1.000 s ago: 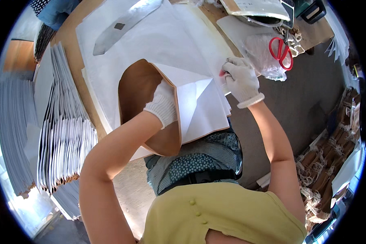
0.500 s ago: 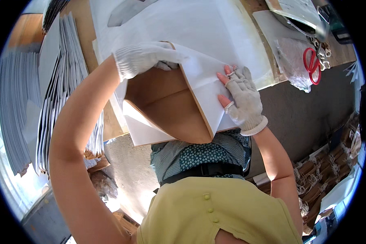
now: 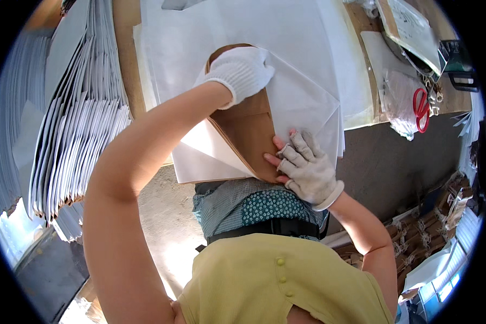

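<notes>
A large paper bag (image 3: 302, 94), white outside and brown inside, lies on the work table with one end spread apart and its brown lining (image 3: 243, 132) showing. My left hand (image 3: 240, 73), in a white knit glove, is curled over the bag's far part, its fingers mostly hidden under the palm. Lower right, my right hand (image 3: 310, 173) wears a greyish glove that leaves some fingertips bare. Its fingers are stretched out and rest on the near right edge of the opening. White folded corners stick out on both sides of the brown part.
Tall stacks of white folded bags (image 3: 81, 135) stand at the left. At the right table edge are red-handled scissors (image 3: 421, 110), a clear plastic bag (image 3: 402, 102) and papers (image 3: 410, 32). Brown bundles with string (image 3: 416, 232) lie lower right. White sheets (image 3: 254, 21) cover the table.
My left hand has moved right across the opening, and its brown gap looks narrower. My right hand has shifted down and left onto the opening's edge. The view has shifted slightly.
</notes>
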Demonstrator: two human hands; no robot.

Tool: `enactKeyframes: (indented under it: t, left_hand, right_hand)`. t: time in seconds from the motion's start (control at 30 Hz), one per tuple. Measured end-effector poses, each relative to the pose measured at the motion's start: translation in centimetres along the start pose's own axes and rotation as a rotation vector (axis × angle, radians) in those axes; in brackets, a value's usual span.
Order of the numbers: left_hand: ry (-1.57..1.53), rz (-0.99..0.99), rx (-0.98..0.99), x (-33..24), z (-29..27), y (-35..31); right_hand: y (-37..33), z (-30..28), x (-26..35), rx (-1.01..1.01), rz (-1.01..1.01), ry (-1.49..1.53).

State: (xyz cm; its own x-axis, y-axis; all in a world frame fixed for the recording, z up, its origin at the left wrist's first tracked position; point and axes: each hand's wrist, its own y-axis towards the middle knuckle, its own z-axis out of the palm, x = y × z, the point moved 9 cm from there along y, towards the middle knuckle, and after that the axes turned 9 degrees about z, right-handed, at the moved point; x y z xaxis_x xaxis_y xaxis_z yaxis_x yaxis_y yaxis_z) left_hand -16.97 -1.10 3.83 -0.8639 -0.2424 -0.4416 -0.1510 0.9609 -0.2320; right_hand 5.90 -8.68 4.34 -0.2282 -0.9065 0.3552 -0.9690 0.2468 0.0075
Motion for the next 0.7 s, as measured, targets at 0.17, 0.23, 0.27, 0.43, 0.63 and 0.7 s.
enactKeyframes:
  t: [0.17,0.23,0.27,0.43,0.63,0.7]
  left_hand:
    - [0.179,-0.023,0.085,-0.8,-2.7,-2.2]
    - [-0.007,0.18,-0.221,-3.1,-8.2,-6.2]
    - [-0.223,0.144,-0.368,-2.3,-9.3,-9.1]
    - [-0.609,-0.13,-0.626,5.4,-3.1,-17.7]
    - [-0.212,-0.132,-0.543,6.3,0.8,-17.3]
    - [-0.189,-0.117,-0.524,5.7,0.9,-17.2]
  right_hand:
    - [6.8,-2.9,-4.5,-0.107,0.134,-0.158]
    - [7.6,-3.6,-5.7,-0.181,0.225,-0.189]
    - [7.5,-3.3,-5.7,-0.169,0.216,-0.186]
    - [11.2,-2.9,-4.9,-0.071,0.078,-0.219]
    - [16.0,-2.6,-4.8,-0.234,-0.019,-0.132]
    - [16.1,-2.1,-3.6,-0.162,-0.049,-0.109]
